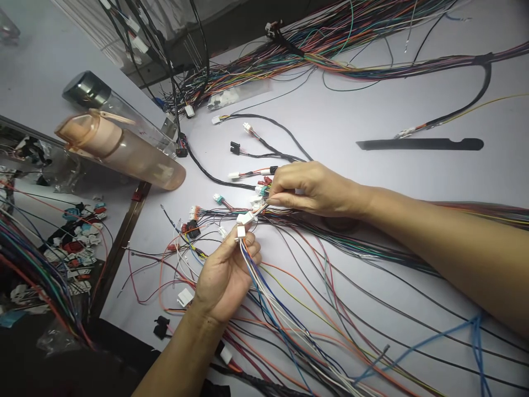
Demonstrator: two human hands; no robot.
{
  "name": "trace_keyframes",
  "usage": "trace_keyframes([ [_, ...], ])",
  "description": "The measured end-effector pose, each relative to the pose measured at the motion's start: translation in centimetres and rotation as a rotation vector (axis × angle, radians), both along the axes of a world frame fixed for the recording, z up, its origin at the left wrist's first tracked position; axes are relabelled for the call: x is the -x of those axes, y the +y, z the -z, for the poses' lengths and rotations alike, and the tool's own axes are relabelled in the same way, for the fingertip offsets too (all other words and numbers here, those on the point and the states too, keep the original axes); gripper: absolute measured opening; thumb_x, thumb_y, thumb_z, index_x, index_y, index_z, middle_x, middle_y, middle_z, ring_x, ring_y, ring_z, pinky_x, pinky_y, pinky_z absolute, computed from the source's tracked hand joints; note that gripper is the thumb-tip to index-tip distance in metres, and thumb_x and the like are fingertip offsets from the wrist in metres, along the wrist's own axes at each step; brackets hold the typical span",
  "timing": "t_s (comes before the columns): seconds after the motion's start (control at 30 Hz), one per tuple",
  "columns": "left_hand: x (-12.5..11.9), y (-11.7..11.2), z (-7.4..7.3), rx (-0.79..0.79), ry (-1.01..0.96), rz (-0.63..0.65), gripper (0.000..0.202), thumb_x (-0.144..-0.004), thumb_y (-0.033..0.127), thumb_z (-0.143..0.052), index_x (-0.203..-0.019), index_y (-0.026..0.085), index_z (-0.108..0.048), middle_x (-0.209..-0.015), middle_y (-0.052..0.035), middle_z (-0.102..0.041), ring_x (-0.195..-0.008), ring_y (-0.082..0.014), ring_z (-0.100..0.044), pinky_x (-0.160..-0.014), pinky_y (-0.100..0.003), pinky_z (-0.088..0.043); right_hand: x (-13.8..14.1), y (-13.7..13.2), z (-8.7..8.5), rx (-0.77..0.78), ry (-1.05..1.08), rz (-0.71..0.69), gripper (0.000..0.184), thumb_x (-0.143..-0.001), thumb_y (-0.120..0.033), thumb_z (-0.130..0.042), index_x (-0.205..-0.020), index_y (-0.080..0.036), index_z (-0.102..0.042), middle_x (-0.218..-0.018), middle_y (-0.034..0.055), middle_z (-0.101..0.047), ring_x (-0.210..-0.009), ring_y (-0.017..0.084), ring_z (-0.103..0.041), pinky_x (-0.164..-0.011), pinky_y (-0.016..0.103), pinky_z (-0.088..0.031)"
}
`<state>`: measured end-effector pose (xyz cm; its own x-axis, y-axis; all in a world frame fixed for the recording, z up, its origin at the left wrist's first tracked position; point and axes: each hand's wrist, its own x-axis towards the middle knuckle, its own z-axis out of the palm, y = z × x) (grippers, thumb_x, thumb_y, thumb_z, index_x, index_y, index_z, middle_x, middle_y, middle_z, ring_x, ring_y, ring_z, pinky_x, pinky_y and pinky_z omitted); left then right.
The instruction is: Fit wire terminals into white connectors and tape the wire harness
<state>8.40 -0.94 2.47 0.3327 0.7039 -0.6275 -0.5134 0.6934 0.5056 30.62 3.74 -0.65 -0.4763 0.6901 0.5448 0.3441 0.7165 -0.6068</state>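
My left hand (225, 275) is palm up, with thumb and fingers closed on a small white connector (241, 231). Blue, white and orange wires (250, 259) run down from it across the palm side. Just above, a second white connector (245, 219) lies against the first. My right hand (308, 187) pinches thin wires (261, 208) that lead to this upper connector. Under and beside the hands runs a bundle of dark wires (289, 220), with white, teal and red connectors at its end. The right fingertips partly hide what they grip.
A peach bottle (136, 154) and a clear dark-capped bottle (88, 91) are at the left. Behind lies a thick bundle of coloured wires (256, 63). A black flat strip (421, 144) lies at the right. Loose connectors (74, 242) fill a spot beyond the table's left edge.
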Motion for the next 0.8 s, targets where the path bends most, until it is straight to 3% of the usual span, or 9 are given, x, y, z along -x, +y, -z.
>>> trace_keyframes([
  [0.4,-0.07,0.02,-0.04,0.012,0.076,-0.037,0.008,-0.087,0.015,-0.054,-0.091,0.011,-0.060,-0.069,-0.0010,-0.051,-0.054,-0.0064,-0.047,-0.050,-0.015,-0.045,0.08,0.00,-0.10,0.016,-0.002,-0.005,0.019,-0.094,-0.023,-0.052,-0.082,-0.014,-0.063,-0.078,0.0036,-0.064,-0.071,0.010,-0.054,-0.070,0.025,-0.043],
  [0.6,0.23,0.02,0.17,-0.152,0.335,-0.098,0.021,-0.072,0.017,-0.072,-0.090,0.008,-0.066,-0.072,-0.0016,-0.059,-0.057,-0.0069,-0.055,-0.051,-0.015,-0.048,0.02,-0.07,-0.11,0.020,-0.009,-0.001,0.020,-0.094,-0.025,-0.051,-0.082,-0.014,-0.063,-0.078,0.0039,-0.063,-0.071,0.010,-0.054,-0.070,0.025,-0.043],
  [0.8,0.71,0.05,0.58,-0.229,0.373,-0.072,0.024,-0.066,0.021,-0.080,-0.084,0.010,-0.069,-0.070,0.0001,-0.063,-0.058,-0.0061,-0.059,-0.053,-0.013,-0.049,-0.02,-0.06,-0.06,0.033,-0.022,0.001,0.022,-0.095,-0.027,-0.051,-0.083,-0.014,-0.063,-0.078,0.0047,-0.064,-0.072,0.011,-0.054,-0.071,0.026,-0.043],
])
